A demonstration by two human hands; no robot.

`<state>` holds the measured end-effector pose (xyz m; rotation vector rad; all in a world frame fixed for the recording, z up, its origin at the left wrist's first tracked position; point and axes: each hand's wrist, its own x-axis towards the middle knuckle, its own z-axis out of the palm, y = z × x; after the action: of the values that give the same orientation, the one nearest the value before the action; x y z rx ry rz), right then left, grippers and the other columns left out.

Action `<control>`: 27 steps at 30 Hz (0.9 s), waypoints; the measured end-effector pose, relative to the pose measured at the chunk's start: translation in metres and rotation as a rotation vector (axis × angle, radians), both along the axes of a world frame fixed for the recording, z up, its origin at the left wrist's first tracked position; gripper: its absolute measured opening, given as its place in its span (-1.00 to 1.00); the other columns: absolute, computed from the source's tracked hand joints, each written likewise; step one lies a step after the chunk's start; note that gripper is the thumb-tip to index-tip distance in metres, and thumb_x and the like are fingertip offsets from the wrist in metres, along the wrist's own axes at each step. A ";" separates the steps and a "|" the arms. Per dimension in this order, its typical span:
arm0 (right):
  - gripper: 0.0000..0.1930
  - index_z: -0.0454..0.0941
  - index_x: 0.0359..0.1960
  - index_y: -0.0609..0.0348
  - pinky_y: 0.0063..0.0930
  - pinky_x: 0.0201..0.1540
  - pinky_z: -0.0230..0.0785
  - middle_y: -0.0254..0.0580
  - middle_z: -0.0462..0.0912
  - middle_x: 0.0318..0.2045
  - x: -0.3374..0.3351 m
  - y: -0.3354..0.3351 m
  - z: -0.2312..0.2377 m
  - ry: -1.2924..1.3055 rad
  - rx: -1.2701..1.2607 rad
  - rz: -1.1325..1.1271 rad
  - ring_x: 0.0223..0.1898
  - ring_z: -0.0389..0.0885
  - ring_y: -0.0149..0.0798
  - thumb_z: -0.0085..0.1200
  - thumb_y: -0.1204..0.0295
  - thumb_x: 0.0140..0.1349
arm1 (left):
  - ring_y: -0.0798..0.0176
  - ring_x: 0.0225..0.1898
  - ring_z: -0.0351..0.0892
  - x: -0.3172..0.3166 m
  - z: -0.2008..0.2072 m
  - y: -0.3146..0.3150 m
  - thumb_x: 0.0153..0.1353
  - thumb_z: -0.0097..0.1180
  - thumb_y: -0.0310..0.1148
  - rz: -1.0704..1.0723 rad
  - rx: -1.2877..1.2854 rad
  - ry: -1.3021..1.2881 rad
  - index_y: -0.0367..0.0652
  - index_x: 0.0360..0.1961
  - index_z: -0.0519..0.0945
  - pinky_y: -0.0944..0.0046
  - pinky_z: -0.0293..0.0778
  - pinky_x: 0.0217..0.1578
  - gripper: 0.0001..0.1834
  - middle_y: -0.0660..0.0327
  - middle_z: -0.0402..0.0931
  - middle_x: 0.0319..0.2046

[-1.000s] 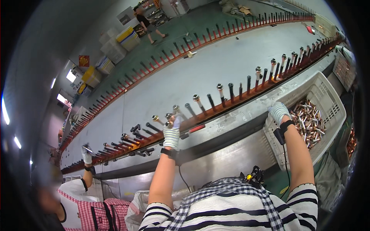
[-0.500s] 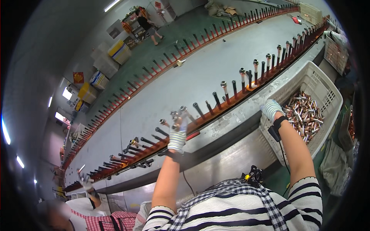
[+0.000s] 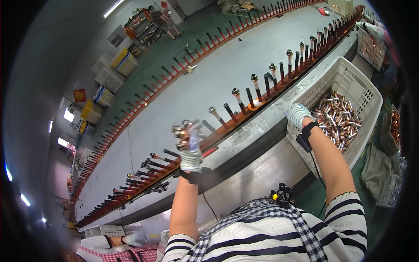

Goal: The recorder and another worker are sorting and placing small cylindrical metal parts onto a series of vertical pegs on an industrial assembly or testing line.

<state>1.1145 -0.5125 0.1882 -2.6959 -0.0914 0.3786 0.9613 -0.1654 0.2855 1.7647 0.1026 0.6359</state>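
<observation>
My left hand (image 3: 190, 153), in a striped glove, is closed around a bunch of copper and metal pipe fittings (image 3: 181, 131) above the near edge of the grey conveyor table (image 3: 166, 105). It is slightly blurred. Upright rods (image 3: 230, 112) with dark tops and reddish lower parts line that edge, and several beside the hand carry fittings (image 3: 236, 93). On the right, my right hand (image 3: 298, 115), also gloved, is at the left rim of a white plastic crate (image 3: 371, 98), its fingers curled over it. Inside the crate lies a heap of small copper and silver tube pieces (image 3: 338, 120).
A red-handled object (image 3: 210, 152) lies by the near edge, beside my left wrist. A co-worker's gloved hand (image 3: 136, 238) shows at lower left. More crates (image 3: 372, 49) stand at far right. Yellow and white bins (image 3: 124, 61) line the wall beyond the table.
The view has shifted, and the rods pass along leftward. My left hand moved slightly left with the fittings, while my right hand stays at the crate rim. The co-worker's hand has drawn back from the rods.
</observation>
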 end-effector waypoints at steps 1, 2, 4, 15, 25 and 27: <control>-0.58 0.59 -0.27 0.35 -0.19 -0.02 0.39 0.24 0.57 -0.22 -0.003 0.007 0.009 -0.008 0.013 0.021 -0.10 0.54 0.13 0.02 0.15 0.11 | 0.32 -0.28 0.52 0.002 -0.032 0.033 0.17 0.11 -0.35 0.002 0.341 -0.053 -0.23 -0.15 0.56 0.35 0.44 -0.23 -0.74 0.19 0.54 -0.18; -0.58 0.59 -0.26 0.34 -0.19 -0.01 0.38 0.24 0.56 -0.21 -0.003 0.005 0.009 0.004 0.019 0.005 -0.10 0.54 0.13 0.02 0.16 0.10 | 0.35 -0.30 0.53 0.008 -0.033 0.013 0.17 0.11 -0.33 -0.106 0.273 -0.037 -0.23 -0.17 0.58 0.35 0.46 -0.25 -0.75 0.21 0.55 -0.21; -0.58 0.59 -0.26 0.34 -0.20 -0.01 0.38 0.25 0.56 -0.21 -0.003 -0.004 0.007 0.017 0.021 -0.033 -0.10 0.54 0.13 0.01 0.16 0.10 | 0.30 -0.30 0.55 0.018 -0.023 -0.029 0.16 0.13 -0.31 -0.246 0.428 -0.003 -0.22 -0.19 0.60 0.28 0.47 -0.23 -0.75 0.19 0.55 -0.20; -0.61 0.59 -0.26 0.32 -0.20 -0.04 0.39 0.21 0.57 -0.22 -0.007 -0.005 0.015 0.056 0.021 -0.016 -0.12 0.55 0.11 -0.01 0.20 0.09 | 0.08 -0.19 0.51 0.069 -0.068 -0.023 0.05 0.01 -0.36 -0.223 0.767 0.131 -0.02 -0.34 0.58 0.09 0.37 -0.12 -0.85 0.23 0.56 -0.34; -0.63 0.60 -0.29 0.30 -0.19 -0.06 0.41 0.21 0.57 -0.24 0.003 -0.013 0.005 0.056 0.030 0.004 -0.13 0.55 0.13 -0.02 0.21 0.10 | 0.20 -0.14 0.51 0.049 -0.059 0.011 -0.06 0.22 -0.58 0.052 0.742 -0.107 -0.20 -0.28 0.63 0.24 0.42 -0.09 -0.76 0.17 0.55 -0.22; -0.62 0.61 -0.29 0.31 -0.19 -0.06 0.41 0.22 0.57 -0.24 0.005 -0.012 -0.001 0.044 0.012 0.033 -0.13 0.55 0.12 -0.02 0.19 0.11 | 0.16 -0.17 0.52 0.044 -0.042 -0.001 -0.10 0.25 -0.57 -0.065 0.767 -0.130 -0.22 -0.28 0.62 0.22 0.43 -0.13 -0.73 0.10 0.53 -0.19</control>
<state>1.1197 -0.5242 0.1872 -2.6751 -0.1244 0.4459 1.0053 -0.1669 0.2437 2.4370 -0.3306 0.8029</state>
